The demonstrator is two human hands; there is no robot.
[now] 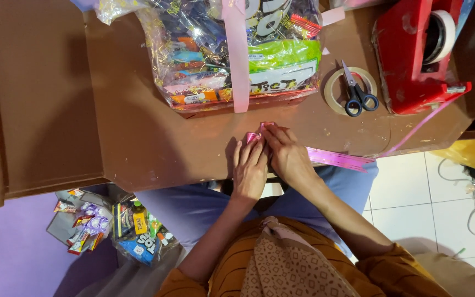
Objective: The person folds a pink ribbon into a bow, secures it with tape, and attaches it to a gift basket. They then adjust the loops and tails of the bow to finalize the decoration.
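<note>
At the table edge, we pinch pink ribbon between left hand and right hand, folding loops; next, likely a firm hold for taping.

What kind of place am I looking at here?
Likely a home gift-wrapping spot: a low brown table holds a cellophane-wrapped snack hamper, a red tape dispenser and scissors; both hands fold pink ribbon.

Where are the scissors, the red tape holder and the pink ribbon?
Black-handled metal scissors (pixel 354 92), head view, on the crossing of the blades.
Red plastic tape dispenser (pixel 408 60), head view, on its body.
Shiny pink ribbon (pixel 336 159), head view, on the flat strip beside the right hand.
</note>
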